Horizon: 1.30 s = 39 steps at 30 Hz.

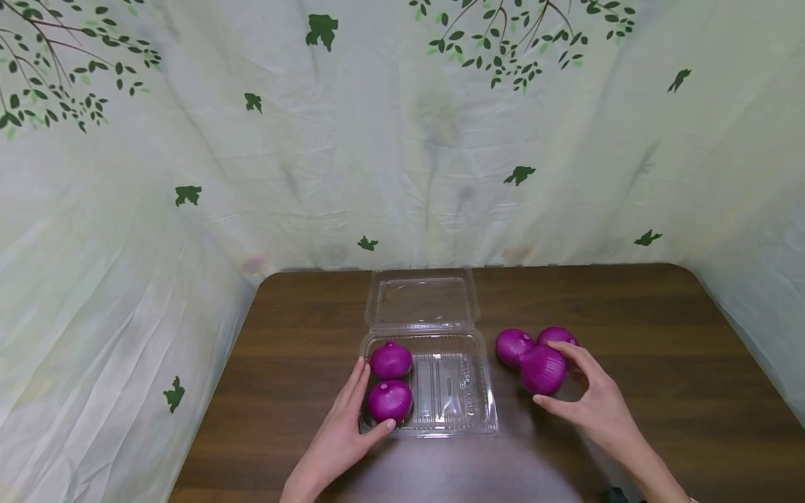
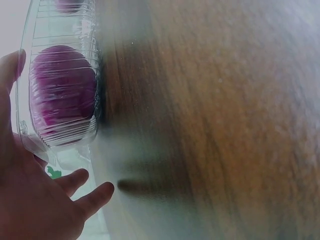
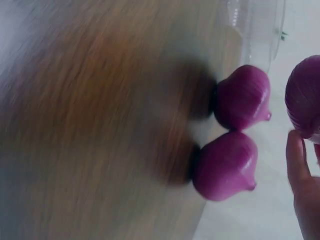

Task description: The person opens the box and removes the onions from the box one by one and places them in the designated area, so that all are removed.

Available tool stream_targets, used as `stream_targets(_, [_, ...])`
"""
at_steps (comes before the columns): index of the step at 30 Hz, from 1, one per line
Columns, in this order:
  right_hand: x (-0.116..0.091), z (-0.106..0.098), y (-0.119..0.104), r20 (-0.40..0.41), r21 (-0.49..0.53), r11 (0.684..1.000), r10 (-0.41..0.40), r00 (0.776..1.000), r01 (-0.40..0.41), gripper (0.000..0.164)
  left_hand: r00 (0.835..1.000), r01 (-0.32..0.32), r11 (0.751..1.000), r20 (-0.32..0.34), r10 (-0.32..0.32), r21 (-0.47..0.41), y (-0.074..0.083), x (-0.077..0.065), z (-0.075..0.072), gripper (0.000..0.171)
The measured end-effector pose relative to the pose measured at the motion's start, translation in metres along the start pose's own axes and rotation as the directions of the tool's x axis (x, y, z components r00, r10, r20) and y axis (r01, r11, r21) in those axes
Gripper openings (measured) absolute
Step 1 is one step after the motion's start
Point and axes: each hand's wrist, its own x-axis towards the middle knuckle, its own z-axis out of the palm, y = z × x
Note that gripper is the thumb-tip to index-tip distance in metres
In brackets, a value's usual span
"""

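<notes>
A clear plastic clamshell container (image 1: 448,391) lies with its lid folded back, two purple onions (image 1: 390,401) in a column along its left side. My left hand (image 1: 342,433) rests against the container's left edge, fingers fairly straight and thumb at the front rim. In the left wrist view, an onion (image 2: 62,85) shows through the clear wall. With thumb and fingers, my right hand (image 1: 597,409) grips another purple onion (image 1: 543,371), raised off the table in the right wrist view. Behind it, two more onions (image 1: 514,346) sit on the table, right of the container.
Everything stands on a dark brown wooden table (image 1: 302,314). The transparent lid (image 1: 423,300) lies toward the table's back edge. A pale curtain (image 1: 377,140) with green leaf prints hangs behind and at both sides. A small dark object (image 1: 616,495) shows at the bottom, near the right forearm.
</notes>
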Motion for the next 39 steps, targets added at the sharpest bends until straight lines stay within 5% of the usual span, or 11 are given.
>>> stream_targets(7, [-0.004,-0.015,0.005,-0.014,-0.109,0.993,0.038,0.999,-0.040,0.086,1.000,-0.003,1.000,-0.002,0.003,0.002,0.001,0.000,-0.001,0.100])
stream_targets(14, [-0.006,-0.028,0.009,0.008,-0.096,0.990,0.103,0.995,-0.102,0.082,1.000,0.003,1.000,0.003,-0.003,0.004,0.002,-0.001,-0.002,0.101])
stream_targets(39, [0.007,-0.063,0.044,-0.021,0.009,0.993,0.121,0.992,-0.121,0.086,1.000,-0.003,1.000,-0.008,0.003,-0.004,0.003,-0.002,0.000,0.100])
